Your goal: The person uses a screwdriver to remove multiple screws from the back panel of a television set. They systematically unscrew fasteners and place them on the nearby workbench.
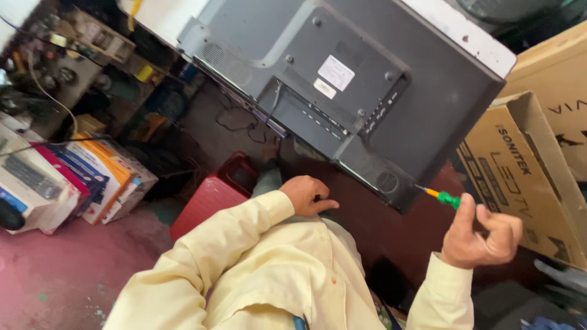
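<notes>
fingers of right hand [483, 235] clamp a green screwdriver [441, 197] beside tan carton [520, 177]; left hand [309, 195] seemingly curled, under grey television's [367, 73] white labels [335, 73].

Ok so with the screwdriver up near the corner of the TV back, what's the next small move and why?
Probably steady the TV back panel with the left hand, then seat the screwdriver tip squarely. The right hand holds it at the panel's lower corner, while the left hand is curled below, apparently off the set.

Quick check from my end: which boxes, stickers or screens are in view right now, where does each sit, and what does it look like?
Flat-screen television: centre top, grey back facing the camera.
White rectangular stickers: on the television's back panel, one larger, one smaller.
Brown cardboard boxes: far right, open-topped, dark print.
Stacked coloured cartons: left floor; orange, blue, red, white.
</notes>
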